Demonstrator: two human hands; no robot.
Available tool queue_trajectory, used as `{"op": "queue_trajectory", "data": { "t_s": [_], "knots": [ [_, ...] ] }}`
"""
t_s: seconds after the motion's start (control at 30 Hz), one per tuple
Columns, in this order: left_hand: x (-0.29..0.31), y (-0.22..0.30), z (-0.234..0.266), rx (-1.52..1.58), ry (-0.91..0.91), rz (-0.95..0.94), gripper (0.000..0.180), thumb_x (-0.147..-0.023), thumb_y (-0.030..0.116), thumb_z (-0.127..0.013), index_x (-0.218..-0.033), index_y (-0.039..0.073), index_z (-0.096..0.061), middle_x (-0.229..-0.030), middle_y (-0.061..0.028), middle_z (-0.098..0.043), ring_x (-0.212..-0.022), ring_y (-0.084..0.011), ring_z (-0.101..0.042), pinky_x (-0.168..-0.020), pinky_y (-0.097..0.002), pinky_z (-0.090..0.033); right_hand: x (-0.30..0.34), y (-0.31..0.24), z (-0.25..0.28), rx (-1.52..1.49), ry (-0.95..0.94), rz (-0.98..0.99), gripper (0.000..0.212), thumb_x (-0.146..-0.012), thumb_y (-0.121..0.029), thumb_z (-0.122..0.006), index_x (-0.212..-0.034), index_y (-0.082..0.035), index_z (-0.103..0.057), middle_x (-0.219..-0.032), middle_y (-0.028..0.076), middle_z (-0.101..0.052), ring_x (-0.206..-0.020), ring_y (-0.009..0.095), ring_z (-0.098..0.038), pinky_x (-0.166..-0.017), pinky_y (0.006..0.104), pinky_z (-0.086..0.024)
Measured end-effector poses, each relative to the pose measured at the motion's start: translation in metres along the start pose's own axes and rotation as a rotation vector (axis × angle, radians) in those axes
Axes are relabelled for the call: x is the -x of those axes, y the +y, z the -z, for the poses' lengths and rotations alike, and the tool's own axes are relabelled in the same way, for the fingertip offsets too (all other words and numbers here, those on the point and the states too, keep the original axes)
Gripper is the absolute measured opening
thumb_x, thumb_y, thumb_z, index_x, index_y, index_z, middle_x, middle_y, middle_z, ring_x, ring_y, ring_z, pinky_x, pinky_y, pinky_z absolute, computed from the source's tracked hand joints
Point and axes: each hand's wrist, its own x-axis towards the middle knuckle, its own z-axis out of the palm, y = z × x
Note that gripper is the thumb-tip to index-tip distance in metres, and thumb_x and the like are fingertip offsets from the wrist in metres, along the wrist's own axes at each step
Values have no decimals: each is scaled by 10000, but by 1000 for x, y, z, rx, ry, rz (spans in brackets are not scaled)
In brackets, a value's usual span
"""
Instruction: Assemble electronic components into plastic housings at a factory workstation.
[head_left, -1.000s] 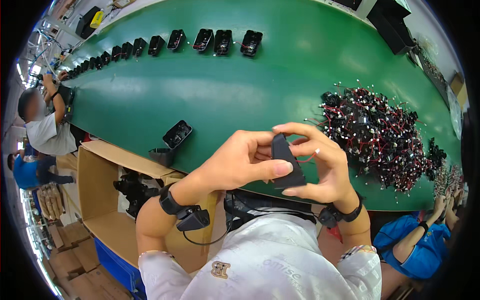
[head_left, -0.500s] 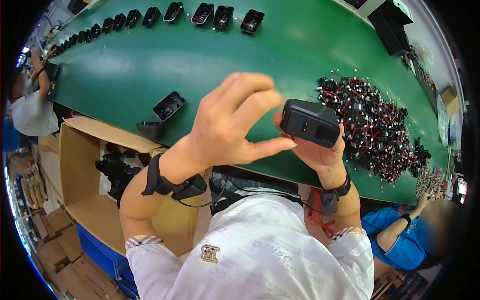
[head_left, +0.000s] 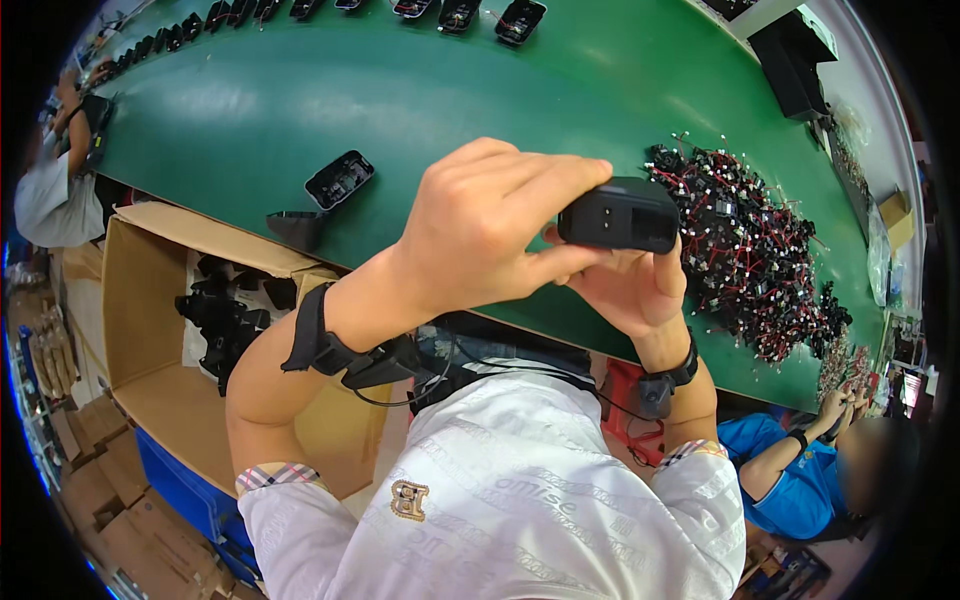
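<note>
Above the near side of the table, a black plastic housing [head_left: 622, 215] with rounded edges and two small metal contacts is between my hands. My left hand [head_left: 490, 225] pinches its left end, fingers on the top edge and thumb below. From underneath and the right, my right hand [head_left: 637, 288] supports it, partly hidden behind it. Off to the left on the green table lies an open black housing [head_left: 340, 180] with its inner parts showing. Touching or very near that one is another black shell piece [head_left: 297, 230].
A heap of small black parts with red and black wires [head_left: 740, 250] lies to the right. Several open housings [head_left: 460, 14] line the far side. At near left stands a cardboard box [head_left: 150, 375] with black parts inside. People sit at the right [head_left: 790, 470] and far left [head_left: 55, 200].
My left hand has moved right and closed on the housing's left end. The housing has turned more level and risen slightly. The view has shifted a little.
</note>
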Motion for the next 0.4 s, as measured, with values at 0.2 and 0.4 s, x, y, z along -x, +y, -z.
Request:
{"op": "queue_trajectory", "data": {
  "t_s": [0.2,0.4],
  "knots": [
    [7,-5,-7,-15,-78,223,448,-633,273,-837,-973,48,-652,-855,-75,-682,-669,-229,-640,-605,-307,-495,-3,0,7,161,44,78,669,-891,-482,-547,-1390,-60,-403,-1375,126,-445,-1250,266,-439,-982,443,-397],
    [7,-2,-7,-134,11,103,520,-616,304,-845,-1019,57,-630,-869,-77,-680,-680,-252,-643,-623,-329,-496,0,2,3,185,113,50,649,-884,-434,-556,-1358,-18,-402,-1369,122,-451,-1269,267,-420,-1039,436,-349]
  ]
}}
